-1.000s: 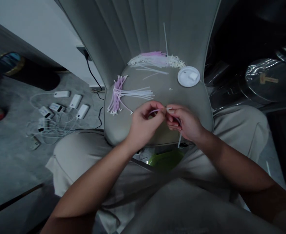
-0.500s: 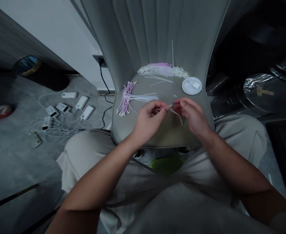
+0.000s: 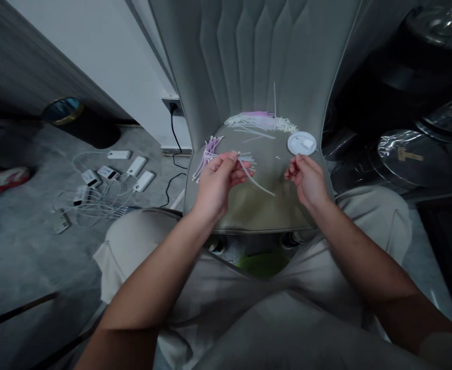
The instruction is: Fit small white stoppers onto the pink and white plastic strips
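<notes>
My left hand (image 3: pixel 218 180) is closed in a pinch on a thin, pale flexible stick (image 3: pixel 257 184), which slants down to the right over the seat. My right hand (image 3: pixel 306 177) hovers over the right of the seat, apart from the stick, its thumb and fingers pressed together. Whatever it may hold is too small to make out. Beyond my left hand lies a bundle of pinkish sticks with small white tips (image 3: pixel 210 146), partly hidden by it. A long pile of white and pink sticks (image 3: pixel 257 121) lies at the back of the seat. Tiny white bits (image 3: pixel 278 158) lie between my hands.
A round white lid (image 3: pixel 294 145) with a small white block on it sits at the right of the grey chair seat (image 3: pixel 264 216). On the floor to the left are several white devices with tangled cables (image 3: pixel 102 198) and a dark bin (image 3: pixel 91 128). Large shiny containers (image 3: pixel 399 149) stand to the right.
My hands have moved apart: the left went leftward with the stick, the right slightly rightward toward the lid. The whole view has shifted a little.
</notes>
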`<control>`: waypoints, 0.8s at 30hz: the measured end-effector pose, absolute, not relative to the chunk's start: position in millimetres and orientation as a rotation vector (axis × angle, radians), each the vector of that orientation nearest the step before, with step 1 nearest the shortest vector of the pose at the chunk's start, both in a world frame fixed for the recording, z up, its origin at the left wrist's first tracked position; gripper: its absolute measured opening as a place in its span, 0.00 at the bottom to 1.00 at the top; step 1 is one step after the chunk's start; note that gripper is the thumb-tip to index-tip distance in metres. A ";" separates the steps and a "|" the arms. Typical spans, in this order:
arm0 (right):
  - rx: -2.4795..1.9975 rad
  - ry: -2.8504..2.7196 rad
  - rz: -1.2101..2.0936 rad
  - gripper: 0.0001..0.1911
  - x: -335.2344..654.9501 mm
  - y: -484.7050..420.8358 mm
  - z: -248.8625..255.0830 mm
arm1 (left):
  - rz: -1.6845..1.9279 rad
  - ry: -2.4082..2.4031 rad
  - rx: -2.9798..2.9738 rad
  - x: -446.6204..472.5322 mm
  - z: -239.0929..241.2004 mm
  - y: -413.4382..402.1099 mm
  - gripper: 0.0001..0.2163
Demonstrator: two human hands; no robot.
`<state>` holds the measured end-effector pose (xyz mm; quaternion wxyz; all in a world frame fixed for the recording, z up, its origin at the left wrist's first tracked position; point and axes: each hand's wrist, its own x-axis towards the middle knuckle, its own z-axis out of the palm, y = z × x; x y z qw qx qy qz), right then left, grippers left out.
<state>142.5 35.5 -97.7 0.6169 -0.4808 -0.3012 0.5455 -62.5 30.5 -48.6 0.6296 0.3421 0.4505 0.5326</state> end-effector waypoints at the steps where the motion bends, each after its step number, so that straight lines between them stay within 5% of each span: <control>1: -1.106 -0.702 1.262 0.15 142.3 34.7 -97.7 | 1.237 1.041 0.775 -65.6 -47.7 31.1 0.17; 24: -1.007 -0.765 1.344 0.16 131.7 19.4 -76.1 | 1.314 1.124 0.787 -90.3 -45.1 6.7 0.16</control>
